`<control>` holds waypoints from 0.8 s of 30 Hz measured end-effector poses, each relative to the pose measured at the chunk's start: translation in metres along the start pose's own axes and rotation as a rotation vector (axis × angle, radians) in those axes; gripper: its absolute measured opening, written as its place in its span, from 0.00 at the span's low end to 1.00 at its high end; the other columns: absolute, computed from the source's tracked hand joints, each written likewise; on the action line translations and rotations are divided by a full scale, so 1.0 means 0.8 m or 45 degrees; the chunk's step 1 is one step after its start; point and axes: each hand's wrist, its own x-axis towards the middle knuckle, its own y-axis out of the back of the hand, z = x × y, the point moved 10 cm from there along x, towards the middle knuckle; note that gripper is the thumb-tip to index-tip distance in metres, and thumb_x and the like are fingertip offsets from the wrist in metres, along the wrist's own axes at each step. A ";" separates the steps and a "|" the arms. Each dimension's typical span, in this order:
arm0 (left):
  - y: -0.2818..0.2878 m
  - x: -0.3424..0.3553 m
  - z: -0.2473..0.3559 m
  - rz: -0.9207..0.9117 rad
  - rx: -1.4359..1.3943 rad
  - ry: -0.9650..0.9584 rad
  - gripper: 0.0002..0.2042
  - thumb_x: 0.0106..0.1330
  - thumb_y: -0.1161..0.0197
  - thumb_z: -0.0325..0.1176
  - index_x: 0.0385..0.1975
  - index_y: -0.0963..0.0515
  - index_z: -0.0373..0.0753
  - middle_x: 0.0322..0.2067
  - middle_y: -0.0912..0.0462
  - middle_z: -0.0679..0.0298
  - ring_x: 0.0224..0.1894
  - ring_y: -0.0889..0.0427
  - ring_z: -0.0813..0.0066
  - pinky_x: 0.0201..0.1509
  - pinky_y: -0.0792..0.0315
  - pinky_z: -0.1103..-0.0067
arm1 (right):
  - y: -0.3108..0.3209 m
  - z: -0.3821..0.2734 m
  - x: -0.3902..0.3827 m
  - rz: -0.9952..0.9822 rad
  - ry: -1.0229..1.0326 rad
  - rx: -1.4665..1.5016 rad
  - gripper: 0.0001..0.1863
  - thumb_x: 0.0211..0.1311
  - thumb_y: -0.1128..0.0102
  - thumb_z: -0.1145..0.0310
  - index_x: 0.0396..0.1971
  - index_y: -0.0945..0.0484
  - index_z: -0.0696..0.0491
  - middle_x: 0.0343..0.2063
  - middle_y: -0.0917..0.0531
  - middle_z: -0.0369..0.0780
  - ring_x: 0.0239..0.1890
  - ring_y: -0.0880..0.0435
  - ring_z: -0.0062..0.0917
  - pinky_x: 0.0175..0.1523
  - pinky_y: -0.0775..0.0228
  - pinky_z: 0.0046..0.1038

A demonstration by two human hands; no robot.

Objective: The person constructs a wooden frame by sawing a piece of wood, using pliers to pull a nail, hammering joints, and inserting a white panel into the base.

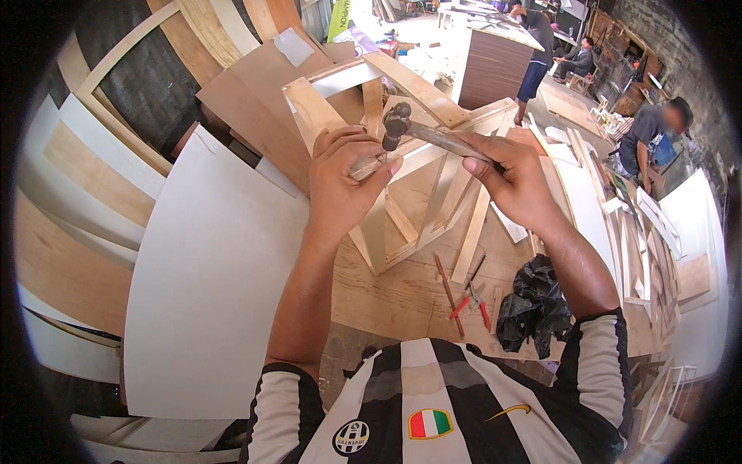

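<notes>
- We cannot make out what, if anything, the left hand (346, 174) pinches between its fingertips beneath the hammer (437, 138).
- The right hand (512, 174) covers part of the hammer from us.
- Both hands hide stretches of the wooden frame (413, 87).
- We see the striped shirt (421, 379) cut off by the lower edge.
- The crouching person (640, 147) has a blurred head.
- The seated person (580, 60) is too small for us to tell details.

Over the wooden frame (376, 236), my right hand (506, 172) grips a hammer (444, 141); my left hand (344, 172) holds the frame's top edge. Red-handled pliers (473, 297) and a black plastic bag (532, 306) lie this side of it, a white panel (212, 290) to its left.
</notes>
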 end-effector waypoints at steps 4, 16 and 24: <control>0.000 0.000 0.003 -0.015 -0.024 -0.067 0.12 0.50 0.18 0.29 0.32 0.15 0.39 0.38 0.10 0.63 0.54 0.17 0.59 0.61 0.27 0.65 | 0.005 -0.006 -0.003 0.062 0.016 0.045 0.18 0.73 0.38 0.69 0.60 0.18 0.55 0.44 0.12 0.51 0.44 0.11 0.36 0.49 0.22 0.34; 0.001 0.002 0.003 -0.014 -0.050 -0.074 0.12 0.50 0.18 0.29 0.29 0.17 0.40 0.36 0.10 0.63 0.50 0.16 0.60 0.62 0.29 0.64 | 0.003 -0.006 -0.001 0.108 0.097 -0.041 0.19 0.71 0.34 0.70 0.58 0.17 0.58 0.30 0.14 0.44 0.34 0.18 0.28 0.44 0.26 0.28; 0.001 0.003 0.004 -0.033 -0.016 -0.070 0.12 0.49 0.18 0.28 0.29 0.18 0.39 0.36 0.11 0.61 0.50 0.16 0.59 0.63 0.30 0.65 | 0.012 -0.014 0.005 0.045 0.083 -0.253 0.17 0.71 0.37 0.68 0.57 0.16 0.51 0.40 0.12 0.48 0.41 0.12 0.42 0.45 0.22 0.37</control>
